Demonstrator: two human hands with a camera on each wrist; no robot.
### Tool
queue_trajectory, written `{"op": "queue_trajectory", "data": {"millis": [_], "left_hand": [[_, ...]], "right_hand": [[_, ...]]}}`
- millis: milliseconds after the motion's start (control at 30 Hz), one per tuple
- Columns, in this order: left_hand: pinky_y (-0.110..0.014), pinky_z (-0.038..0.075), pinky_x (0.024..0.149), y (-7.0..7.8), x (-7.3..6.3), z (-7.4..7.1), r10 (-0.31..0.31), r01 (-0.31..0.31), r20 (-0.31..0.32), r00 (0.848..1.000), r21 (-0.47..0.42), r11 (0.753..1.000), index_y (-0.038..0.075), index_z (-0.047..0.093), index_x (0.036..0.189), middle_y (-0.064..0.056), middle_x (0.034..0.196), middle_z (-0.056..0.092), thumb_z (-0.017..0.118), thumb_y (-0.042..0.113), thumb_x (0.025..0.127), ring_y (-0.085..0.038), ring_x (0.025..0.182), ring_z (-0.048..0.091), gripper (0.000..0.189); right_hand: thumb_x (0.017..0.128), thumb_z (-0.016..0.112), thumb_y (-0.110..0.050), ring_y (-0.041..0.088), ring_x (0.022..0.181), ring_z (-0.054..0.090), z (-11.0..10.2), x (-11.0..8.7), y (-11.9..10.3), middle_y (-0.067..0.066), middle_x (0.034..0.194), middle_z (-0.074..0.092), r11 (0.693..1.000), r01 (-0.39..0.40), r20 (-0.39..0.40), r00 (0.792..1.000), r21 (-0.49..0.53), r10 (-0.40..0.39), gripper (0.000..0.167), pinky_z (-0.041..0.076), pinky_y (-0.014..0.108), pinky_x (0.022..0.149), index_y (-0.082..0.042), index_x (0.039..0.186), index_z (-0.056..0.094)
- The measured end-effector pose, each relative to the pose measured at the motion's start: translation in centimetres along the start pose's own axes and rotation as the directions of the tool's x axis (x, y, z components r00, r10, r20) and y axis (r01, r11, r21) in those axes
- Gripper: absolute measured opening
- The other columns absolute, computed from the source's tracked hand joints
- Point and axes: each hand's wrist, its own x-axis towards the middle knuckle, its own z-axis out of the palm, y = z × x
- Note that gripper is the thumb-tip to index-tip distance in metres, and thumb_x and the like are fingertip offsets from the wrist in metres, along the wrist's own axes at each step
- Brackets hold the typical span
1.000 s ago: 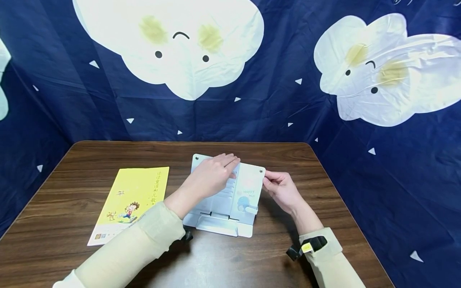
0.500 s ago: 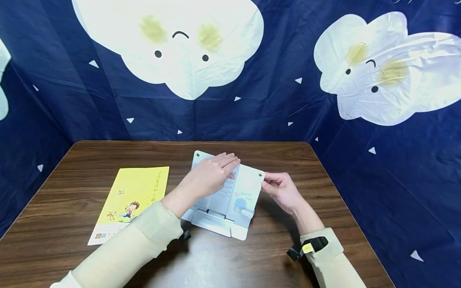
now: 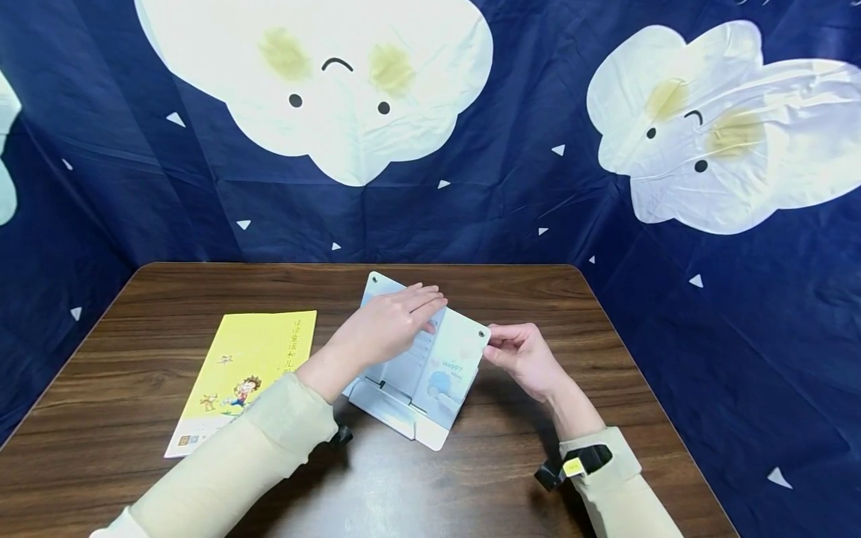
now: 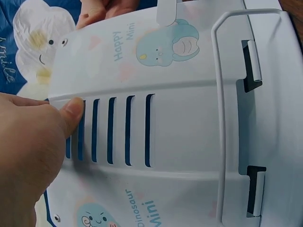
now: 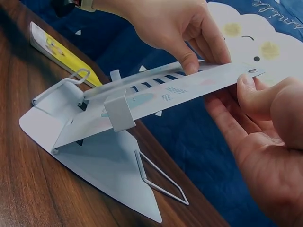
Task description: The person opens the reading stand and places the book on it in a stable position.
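Observation:
A pale blue-white metal book stand [image 3: 460, 359], printed with small dinosaurs, stands turned at an angle mid-table. Its slotted back panel [image 5: 163, 97] leans up from a flat base plate [image 5: 106, 165]; a wire loop [image 5: 163, 179] sticks out behind. Across the panel's top edge lies my left hand [image 3: 390, 325], gripping it with the thumb [image 4: 72, 112] on the front by the slots and the fingers behind. My right hand [image 3: 528, 359] pinches the panel's upper right corner, thumb on the front and fingers underneath in the right wrist view.
Left of the stand, a yellow children's book [image 3: 252, 351] lies on the brown wooden table [image 3: 525, 486], partly covered by the left sleeve [image 3: 269, 441]. A dark blue cloth [image 3: 430, 224] with white clouds hangs behind the table and along its sides.
The book stand has turned clockwise in the head view: its top left corner moved away and its front edge swung left. Both hands keep their hold, the right one shifting slightly left.

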Motion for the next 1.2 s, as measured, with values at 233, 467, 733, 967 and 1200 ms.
{"op": "queue_trajectory", "data": {"millis": [233,467,733,967,1200], "left_hand": [[-0.038,0.048,0.11,-0.4,-0.2,-0.1,0.019,-0.019,-0.006,1.0,-0.011,1.0,0.0,0.071,0.131,-0.015,0.131,0.072,0.082,0.013,0.095,-0.028,0.127,0.066,0.041],[-0.038,0.049,0.109,-0.7,-0.4,-0.3,0.037,-0.037,-0.001,0.999,-0.037,0.999,0.002,0.072,0.13,-0.012,0.131,0.072,0.082,0.014,0.095,-0.027,0.128,0.066,0.039],[-0.037,0.049,0.109,-1.2,-0.6,-0.5,0.072,-0.072,-0.008,0.997,-0.063,0.995,0.001,0.072,0.129,-0.012,0.13,0.073,0.083,0.014,0.093,-0.026,0.128,0.066,0.039],[-0.036,0.047,0.111,-1.7,-0.9,-0.5,0.122,-0.124,-0.024,0.992,-0.084,0.989,0.0,0.072,0.13,-0.011,0.13,0.073,0.083,0.015,0.093,-0.025,0.13,0.064,0.041],[-0.035,0.048,0.11,-2.0,-1.2,-0.3,0.159,-0.164,-0.063,0.985,-0.084,0.983,0.001,0.071,0.129,-0.009,0.131,0.072,0.084,0.014,0.092,-0.024,0.131,0.063,0.042]], "right_hand": [[0.093,0.068,0.018,0.015,0.09,0.068,0.5,0.0,-0.2,0.009,0.101,0.076,0.997,0.015,-0.002,1.0,-0.07,-0.015,0.026,0.058,0.03,0.08,0.004,0.111,0.08],[0.092,0.073,0.015,0.018,0.092,0.071,0.9,0.0,-0.2,0.011,0.103,0.075,0.995,0.033,0.017,0.999,-0.09,-0.031,0.021,0.061,0.031,0.081,0.008,0.111,0.078],[0.09,0.078,0.01,0.021,0.093,0.071,1.7,0.0,-0.5,0.014,0.105,0.076,0.994,0.059,0.046,0.997,-0.089,-0.056,0.022,0.061,0.03,0.08,0.015,0.111,0.074],[0.089,0.077,0.013,0.019,0.092,0.072,2.3,0.0,-0.6,0.014,0.104,0.076,0.99,0.088,0.065,0.995,-0.108,-0.081,0.022,0.061,0.029,0.078,0.021,0.109,0.07],[0.088,0.078,0.013,0.017,0.092,0.072,3.2,-0.1,-1.0,0.013,0.104,0.077,0.987,0.091,0.06,0.995,-0.133,-0.084,0.026,0.061,0.029,0.079,0.024,0.109,0.068]]}}
